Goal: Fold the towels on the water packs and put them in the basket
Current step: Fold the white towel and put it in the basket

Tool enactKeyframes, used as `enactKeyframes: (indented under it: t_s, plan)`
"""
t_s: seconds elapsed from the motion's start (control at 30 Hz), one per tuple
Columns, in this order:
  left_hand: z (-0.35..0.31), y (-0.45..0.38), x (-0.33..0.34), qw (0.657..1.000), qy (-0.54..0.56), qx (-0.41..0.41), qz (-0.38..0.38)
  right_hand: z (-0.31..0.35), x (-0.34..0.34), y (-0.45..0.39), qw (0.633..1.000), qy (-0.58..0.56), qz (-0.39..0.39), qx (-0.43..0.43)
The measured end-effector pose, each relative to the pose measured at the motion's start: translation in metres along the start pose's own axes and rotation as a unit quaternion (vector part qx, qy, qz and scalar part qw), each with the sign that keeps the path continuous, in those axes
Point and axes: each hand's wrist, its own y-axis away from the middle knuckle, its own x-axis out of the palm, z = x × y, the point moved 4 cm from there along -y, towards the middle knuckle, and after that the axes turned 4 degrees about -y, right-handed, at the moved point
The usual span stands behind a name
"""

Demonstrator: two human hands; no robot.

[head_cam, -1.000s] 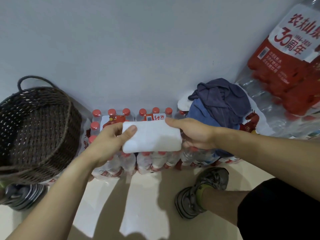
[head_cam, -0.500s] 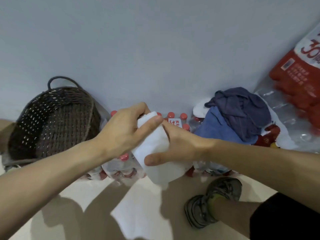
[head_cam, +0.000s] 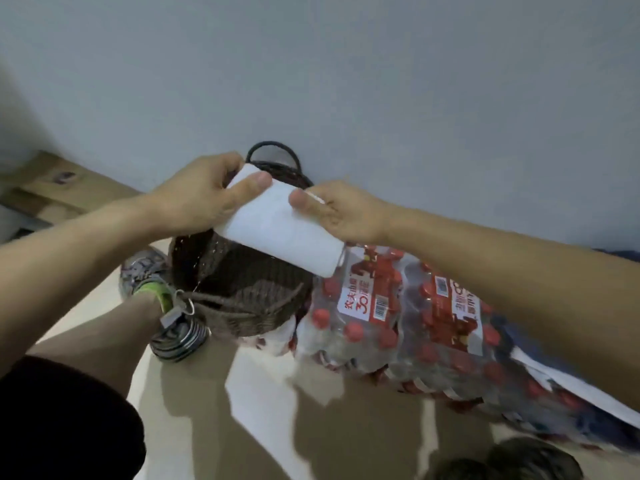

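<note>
A folded white towel (head_cam: 277, 233) is held in the air over the mouth of the dark woven basket (head_cam: 242, 271). My left hand (head_cam: 204, 192) grips its far left end, thumb on top. Gripping the towel's right edge is my right hand (head_cam: 343, 211), thumb on top and the other fingers hidden behind it. The basket stands on the floor against the wall, left of the water packs (head_cam: 408, 313). The other towels are out of sight, except a dark blue scrap (head_cam: 620, 254) at the right edge.
Water packs with red caps lie on the floor to the right of the basket. My left foot in a grey shoe (head_cam: 145, 271) stands beside the basket, with another shoe (head_cam: 180, 337) in front. Cardboard (head_cam: 52, 192) lies at the far left along the wall.
Both hands carried the folded white towel left, from above the water packs to over the basket. The view swung left, so the pile of blue towels left the frame.
</note>
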Motion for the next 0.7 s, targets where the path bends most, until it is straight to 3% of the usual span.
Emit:
enactKeyframes:
  t_s: [0.1,0.23,0.5,0.6,0.7]
  plan:
    - [0.047,0.002,-0.013,0.993,0.012,-0.077,0.084,-0.003,0.005,-0.042,0.999,0.029,0.013,0.001]
    - [0.083,0.009,-0.01,0.983,-0.01,-0.095,0.157,-0.013,0.034,-0.07,0.988,0.023,0.148,0.039]
    - [0.069,-0.001,0.024,0.947,-0.121,-0.044,0.295,-0.043,0.081,-0.081,0.894,0.003,0.385,0.229]
    - [0.07,-0.003,0.038,0.915,-0.184,-0.047,0.357,-0.044,0.098,-0.082,0.878,-0.005,0.408,0.251]
    - [0.074,-0.005,0.048,0.902,-0.247,-0.037,0.351,-0.046,0.109,-0.083,0.885,0.018,0.395,0.246]
